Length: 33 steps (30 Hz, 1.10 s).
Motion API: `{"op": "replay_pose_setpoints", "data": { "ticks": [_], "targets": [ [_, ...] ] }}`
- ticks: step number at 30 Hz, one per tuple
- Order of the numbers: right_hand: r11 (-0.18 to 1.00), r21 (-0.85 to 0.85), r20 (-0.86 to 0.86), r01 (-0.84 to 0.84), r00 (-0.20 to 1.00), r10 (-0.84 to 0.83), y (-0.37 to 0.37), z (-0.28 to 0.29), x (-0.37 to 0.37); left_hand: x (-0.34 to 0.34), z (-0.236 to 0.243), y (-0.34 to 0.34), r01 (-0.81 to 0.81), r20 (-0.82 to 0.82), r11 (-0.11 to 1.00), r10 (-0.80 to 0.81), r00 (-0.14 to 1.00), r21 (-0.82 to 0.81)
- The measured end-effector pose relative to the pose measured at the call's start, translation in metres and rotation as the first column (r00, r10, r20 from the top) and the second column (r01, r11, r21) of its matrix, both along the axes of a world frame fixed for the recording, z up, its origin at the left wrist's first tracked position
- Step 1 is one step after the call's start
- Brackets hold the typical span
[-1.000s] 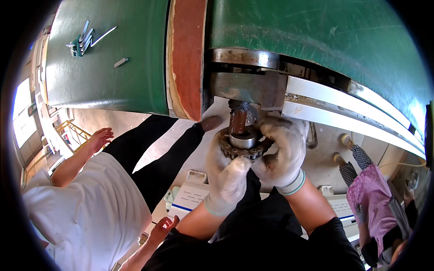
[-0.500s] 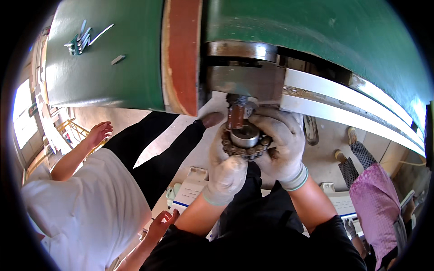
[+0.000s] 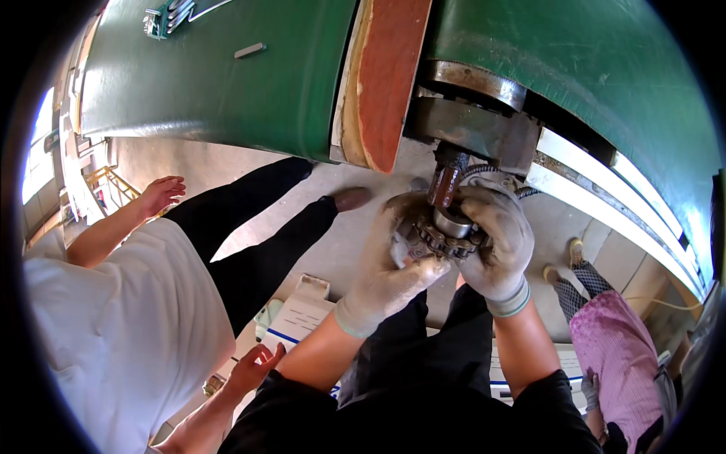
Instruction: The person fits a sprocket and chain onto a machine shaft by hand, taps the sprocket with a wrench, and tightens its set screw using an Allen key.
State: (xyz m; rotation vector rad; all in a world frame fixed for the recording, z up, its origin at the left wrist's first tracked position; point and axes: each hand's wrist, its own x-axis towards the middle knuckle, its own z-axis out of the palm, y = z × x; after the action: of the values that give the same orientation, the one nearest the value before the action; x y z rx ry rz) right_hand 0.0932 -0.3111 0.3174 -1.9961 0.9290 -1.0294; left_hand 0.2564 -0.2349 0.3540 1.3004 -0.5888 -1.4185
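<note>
My left hand (image 3: 389, 265) and my right hand (image 3: 499, 242), both in whitish, soiled work gloves, grip a chain-wrapped sprocket from its two sides. The sprocket's bright metal hub (image 3: 454, 223) faces up, slightly tilted. A dark roller chain (image 3: 446, 244) curves along its near edge, close to my left thumb. Right above the hub, a greasy brown shaft (image 3: 445, 185) sticks out from a round metal housing (image 3: 461, 125). The shaft's end overlaps the hub's far side; whether it is inside the bore I cannot tell. My fingertips under the sprocket are hidden.
Green machine covers (image 3: 219, 83) flank a red-brown panel (image 3: 393, 83). A hex key set (image 3: 170, 17) and a small metal bar (image 3: 249, 51) lie on the left cover. White rails (image 3: 590, 181) run right. One person (image 3: 128, 325) stands left, another (image 3: 616, 340) right.
The view has shifted, so the machine and my hands sit farther right. The sprocket has tilted a little, and my hands keep their grip on it near the shaft.
</note>
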Motion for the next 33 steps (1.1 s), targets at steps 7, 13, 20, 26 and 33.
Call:
{"op": "replay_pose_setpoints", "data": {
  "ticks": [7,13,20,26,33],
  "targets": [
    [0.999,0.039,-0.08,-0.031,0.996,0.034,0.007,-0.001,-0.008,0.038,-0.017,0.0,0.316,0.561,0.928,-0.158,0.813,-0.197],
    [0.997,0.038,-0.069,-0.073,0.995,0.075,0.015,0.0,-0.015,0.039,-0.007,-0.004,0.506,0.769,0.821,-0.138,0.624,-0.263],
    [0.979,0.137,-0.098,-0.152,0.981,0.166,0.009,0.01,-0.012,0.042,-0.011,0.0,0.493,0.759,0.824,-0.125,0.639,-0.28],
    [0.994,0.027,0.062,-0.105,0.993,0.104,0.022,0.01,-0.008,0.043,-0.012,-0.003,0.551,0.804,0.757,-0.059,0.592,-0.35],
    [0.998,0.023,0.044,0.051,0.998,-0.052,0.036,0.016,0.005,0.036,-0.011,0.001,0.462,0.741,0.78,0.004,0.671,-0.423]
  ]
}}
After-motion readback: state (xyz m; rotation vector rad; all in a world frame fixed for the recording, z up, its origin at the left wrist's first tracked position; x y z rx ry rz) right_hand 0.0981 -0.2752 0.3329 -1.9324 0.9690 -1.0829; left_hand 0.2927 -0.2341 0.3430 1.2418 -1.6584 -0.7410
